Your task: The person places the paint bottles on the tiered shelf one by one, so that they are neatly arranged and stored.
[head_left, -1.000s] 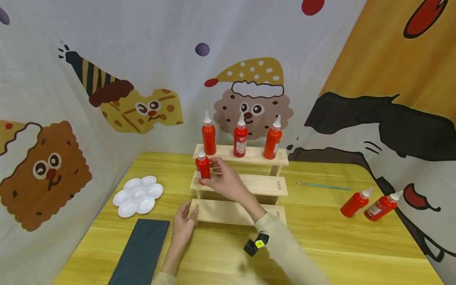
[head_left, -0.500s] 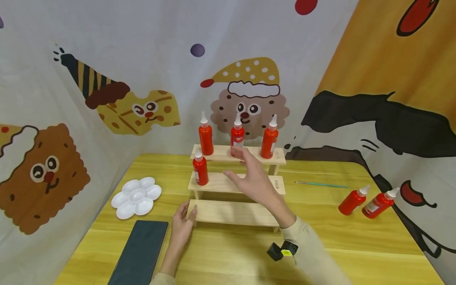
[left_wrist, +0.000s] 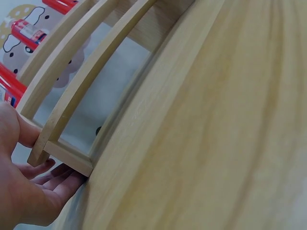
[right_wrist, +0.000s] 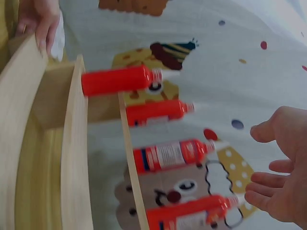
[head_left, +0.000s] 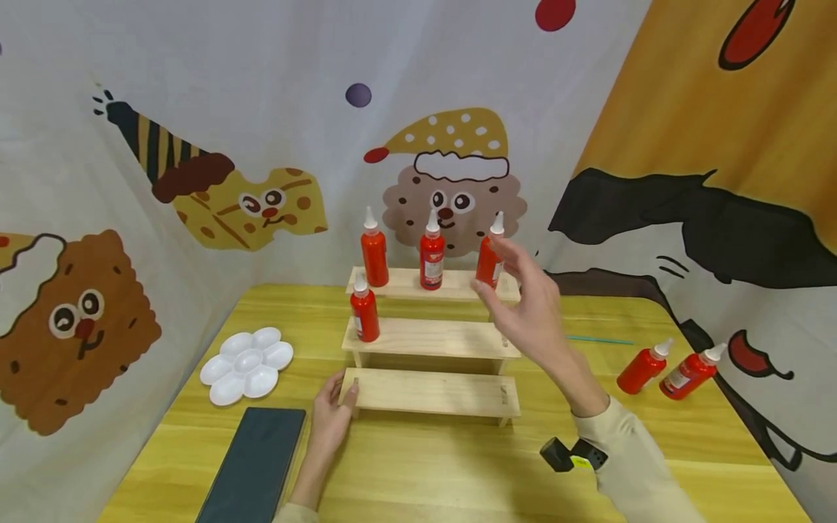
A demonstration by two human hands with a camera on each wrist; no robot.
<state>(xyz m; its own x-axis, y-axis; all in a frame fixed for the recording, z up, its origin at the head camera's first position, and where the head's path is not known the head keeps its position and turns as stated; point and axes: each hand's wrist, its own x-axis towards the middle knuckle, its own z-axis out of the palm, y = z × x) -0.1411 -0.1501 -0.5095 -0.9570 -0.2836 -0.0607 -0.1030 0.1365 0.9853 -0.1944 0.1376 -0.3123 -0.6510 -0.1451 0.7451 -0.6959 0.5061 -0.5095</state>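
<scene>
A three-step wooden rack (head_left: pixel 431 392) stands mid-table. Its top step carries three red bottles with white nozzles, left (head_left: pixel 375 258), middle (head_left: pixel 431 260) and right (head_left: pixel 487 263); another red bottle (head_left: pixel 365 314) stands at the left of the middle step. My left hand (head_left: pixel 330 421) grips the left end of the bottom step, thumb on top; the left wrist view shows the hand (left_wrist: pixel 29 187) around that end. My right hand (head_left: pixel 532 312) is empty, fingers relaxed, in front of the rack's right end, partly overlapping the right bottle in the head view.
Two red bottles, one (head_left: pixel 644 369) beside the other (head_left: pixel 692 374), are at the table's right. A teal brush (head_left: pixel 601 339) lies behind my right forearm. At left are a white flower-shaped palette (head_left: pixel 247 365) and a dark flat slab (head_left: pixel 255 465). A printed cloth (head_left: pixel 261 58) hangs behind.
My right hand has let go of the bottle on the middle step's left end and moved right, past the top-step bottles. My left hand has kept its grip on the rack.
</scene>
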